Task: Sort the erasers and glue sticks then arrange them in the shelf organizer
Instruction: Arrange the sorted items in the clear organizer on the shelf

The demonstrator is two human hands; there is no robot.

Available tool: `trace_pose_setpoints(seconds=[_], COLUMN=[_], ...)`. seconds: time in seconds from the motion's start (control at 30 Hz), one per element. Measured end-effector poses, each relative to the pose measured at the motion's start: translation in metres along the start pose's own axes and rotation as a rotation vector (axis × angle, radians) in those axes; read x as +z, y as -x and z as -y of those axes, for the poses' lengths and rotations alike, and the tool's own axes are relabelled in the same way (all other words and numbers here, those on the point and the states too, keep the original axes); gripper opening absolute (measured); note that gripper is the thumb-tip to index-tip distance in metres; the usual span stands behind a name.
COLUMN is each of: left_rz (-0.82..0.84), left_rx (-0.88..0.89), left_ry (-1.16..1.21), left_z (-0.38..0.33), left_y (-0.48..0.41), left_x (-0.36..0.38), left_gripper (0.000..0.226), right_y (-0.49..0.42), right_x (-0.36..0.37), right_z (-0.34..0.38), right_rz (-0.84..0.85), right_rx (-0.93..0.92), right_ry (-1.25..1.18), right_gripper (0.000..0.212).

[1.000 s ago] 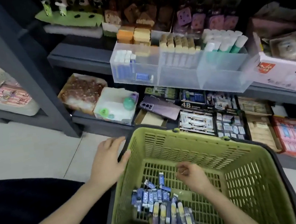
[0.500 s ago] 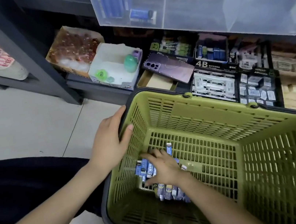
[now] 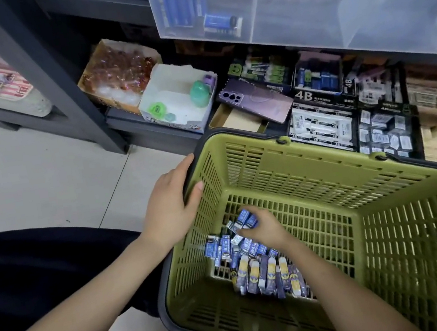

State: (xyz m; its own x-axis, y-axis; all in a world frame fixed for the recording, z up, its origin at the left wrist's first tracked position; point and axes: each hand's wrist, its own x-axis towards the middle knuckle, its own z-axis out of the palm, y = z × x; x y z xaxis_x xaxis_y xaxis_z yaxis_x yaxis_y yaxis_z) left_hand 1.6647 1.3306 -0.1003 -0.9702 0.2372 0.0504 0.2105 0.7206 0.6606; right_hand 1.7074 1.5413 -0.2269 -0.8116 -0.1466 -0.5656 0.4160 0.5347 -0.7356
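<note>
Floor (image 3: 45,191): pale tiles; I see the green basket (image 3: 390,224) standing before dark shelves.
Left hand (image 3: 169,204): fingers clasp the basket's left rim.
Right hand (image 3: 263,229): inside the basket, fingers pinching blue erasers (image 3: 243,218) above the heap.
Glue sticks (image 3: 267,274): side by side on the basket bottom, just beside the heap.
Shelf organizer (image 3: 302,11): clear, on the shelf above.

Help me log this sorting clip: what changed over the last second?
The right hand moved from the middle of the green basket down to the pile. It now pinches small blue erasers in its fingers, lifted at the pile's far edge. The left hand kept gripping the basket's rim, and the glue sticks lie where they were.
</note>
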Motion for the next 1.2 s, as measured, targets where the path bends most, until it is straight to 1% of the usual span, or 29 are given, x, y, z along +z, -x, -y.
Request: trace_pose_setpoints(seconds=[0.13,0.2,0.27,0.33,0.37,0.4,0.43,0.47,0.5,0.53,0.57,0.6,0.63,0.67,0.7,0.73,0.83,0.9,0.97,1.07,1.17,1.2], left_rz=[0.009,0.023,0.033,-0.035,-0.098,-0.162,-0.197,-0.183,-0.128,-0.011,0.164,0.358,0.529,0.657,0.719,0.731,0.663,0.642,0.628,0.595,0.592,0.593], left_rx=[0.006,0.008,0.001,0.057,0.103,0.137,0.143,0.11,0.032,-0.112,-0.302,-0.5,-0.663,-0.751,-0.777,-0.778,-0.716,-0.672,-0.666,-0.652,-0.602,-0.571], left_ry=[-0.014,-0.018,-0.067,-0.215,-0.265,-0.262,-0.208,-0.099,0.068,0.285,0.553,0.815,1.028,1.181,1.285,1.355,1.446,1.487,1.531,1.589,1.613,1.604], left_z=[0.0,0.0,-0.003,-0.008,-0.012,-0.018,-0.026,-0.038,-0.051,-0.065,-0.082,-0.097,-0.11,-0.12,-0.13,-0.139,-0.156,-0.164,-0.17,-0.179,-0.188,-0.19], left_y=[0.0,0.0,0.001,0.003,0.003,0.004,0.003,0.002,-0.001,-0.005,-0.01,-0.015,-0.02,-0.024,-0.028,-0.031,-0.039,-0.045,-0.051,-0.061,-0.07,-0.073], left_x=[-0.001,-0.001,-0.003,-0.007,-0.009,-0.011,-0.013,-0.016,-0.02,-0.024,-0.028,-0.034,-0.039,-0.044,-0.048,-0.054,-0.068,-0.079,-0.089,-0.105,-0.122,-0.126], left_gripper=[0.052,0.052,0.05,0.045,0.043,0.041,0.037,0.03,0.024,0.021,0.024,0.033,0.046,0.055,0.059,0.059,0.046,0.039,0.035,0.033,0.03,0.032], right_y=[0.012,0.019,0.029,0.041,0.047,0.055,0.064,0.075,0.086,0.097,0.108,0.118,0.127,0.133,0.139,0.143,0.153,0.156,0.158,0.161,0.161,0.161], right_x=[-0.016,-0.025,-0.034,-0.045,-0.051,-0.058,-0.065,-0.072,-0.079,-0.085,-0.091,-0.096,-0.1,-0.104,-0.107,-0.11,-0.118,-0.125,-0.134,-0.144,-0.154,-0.157], right_z=[-0.004,-0.003,0.004,0.018,0.026,0.036,0.049,0.063,0.078,0.093,0.11,0.127,0.145,0.162,0.177,0.19,0.219,0.232,0.242,0.26,0.277,0.282], right_rz=[-0.146,-0.202,-0.234,-0.243,-0.255,-0.266,-0.274,-0.273,-0.265,-0.257,-0.254,-0.256,-0.262,-0.27,-0.282,-0.298,-0.369,-0.407,-0.46,-0.519,-0.557,-0.561], right_rx=[0.086,0.1,0.11,0.102,0.086,0.065,0.035,-0.003,-0.054,-0.109,-0.165,-0.218,-0.269,-0.318,-0.358,-0.39,-0.495,-0.526,-0.548,-0.598,-0.625,-0.627], right_ry=[-0.237,-0.303,-0.354,-0.434,-0.478,-0.511,-0.523,-0.51,-0.476,-0.428,-0.369,-0.293,-0.197,-0.1,-0.022,0.036,0.183,0.324,0.445,0.48,0.537,0.542], right_gripper=[0.052,0.041,0.036,0.037,0.038,0.04,0.042,0.043,0.043,0.042,0.042,0.043,0.045,0.048,0.053,0.058,0.069,0.076,0.081,0.081,0.08,0.081])
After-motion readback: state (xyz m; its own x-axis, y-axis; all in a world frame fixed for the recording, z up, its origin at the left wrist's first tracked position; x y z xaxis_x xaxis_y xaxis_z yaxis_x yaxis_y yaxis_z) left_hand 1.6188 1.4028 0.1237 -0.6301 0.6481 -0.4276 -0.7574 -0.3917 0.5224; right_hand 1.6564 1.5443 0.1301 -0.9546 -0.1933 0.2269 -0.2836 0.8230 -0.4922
